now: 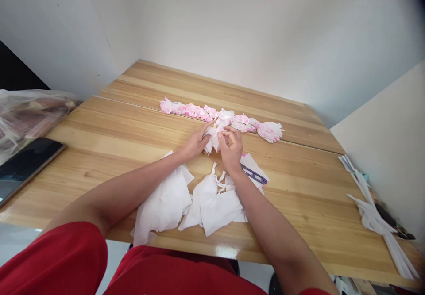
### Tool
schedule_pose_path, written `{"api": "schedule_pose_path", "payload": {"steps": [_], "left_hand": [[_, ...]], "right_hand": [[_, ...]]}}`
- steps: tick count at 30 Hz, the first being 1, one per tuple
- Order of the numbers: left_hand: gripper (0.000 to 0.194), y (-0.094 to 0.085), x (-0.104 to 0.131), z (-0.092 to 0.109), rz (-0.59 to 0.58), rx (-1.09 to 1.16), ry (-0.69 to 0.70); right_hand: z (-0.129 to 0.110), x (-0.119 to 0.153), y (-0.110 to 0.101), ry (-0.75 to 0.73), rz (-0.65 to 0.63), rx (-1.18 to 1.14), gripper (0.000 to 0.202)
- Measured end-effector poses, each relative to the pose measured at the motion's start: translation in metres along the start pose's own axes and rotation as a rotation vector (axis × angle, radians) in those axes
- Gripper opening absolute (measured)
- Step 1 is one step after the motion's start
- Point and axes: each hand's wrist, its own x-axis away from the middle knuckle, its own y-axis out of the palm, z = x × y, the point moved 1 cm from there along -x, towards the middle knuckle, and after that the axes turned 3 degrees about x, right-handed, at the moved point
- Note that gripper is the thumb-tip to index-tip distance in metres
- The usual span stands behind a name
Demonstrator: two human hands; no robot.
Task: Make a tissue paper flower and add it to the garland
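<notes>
Wooden table (299,189) (white walls behind) under both hands (215,142), fingers pinched shut on a white tissue tuft (214,132).

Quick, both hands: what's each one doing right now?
Left hand: fingers closed on the white tissue piece.
Right hand: fingers pinching the same tissue piece from the other side.

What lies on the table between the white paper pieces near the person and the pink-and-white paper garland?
Both hands, left hand and right hand, pinching white tissue; head view.
</notes>
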Motion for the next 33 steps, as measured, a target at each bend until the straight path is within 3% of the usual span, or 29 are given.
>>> {"api": "schedule_pose_path", "payload": {"steps": [4,7,12,17,24,30,33], "left_hand": [[0.056,-0.004,-0.004,-0.005,0.127,0.179,-0.106],[0.055,-0.006,-0.008,-0.01,0.203,0.406,-0.207],[0.053,-0.004,-0.011,-0.013,0.236,0.712,-0.267],[0.052,-0.002,-0.012,-0.012,0.225,0.77,-0.223],[0.045,0.0,-0.01,-0.006,0.237,0.743,-0.224],[0.049,0.0,-0.01,-0.002,0.224,0.807,-0.236],[0.054,-0.001,-0.01,-0.001,0.205,0.802,-0.247]], "right_hand": [[0.004,-0.002,-0.002,0.071,0.075,-0.075,0.016],[-0.004,-0.002,-0.006,-0.015,0.115,-0.07,0.016],[-0.022,0.004,-0.008,-0.258,0.004,0.086,0.015],[-0.021,0.006,-0.006,-0.368,-0.11,0.251,0.012],[-0.01,0.006,0.0,-0.331,-0.135,0.395,0.01],[-0.002,0.002,0.001,-0.134,-0.082,0.293,0.017],[-0.004,0.001,-0.002,-0.143,-0.058,0.259,0.018]]}}
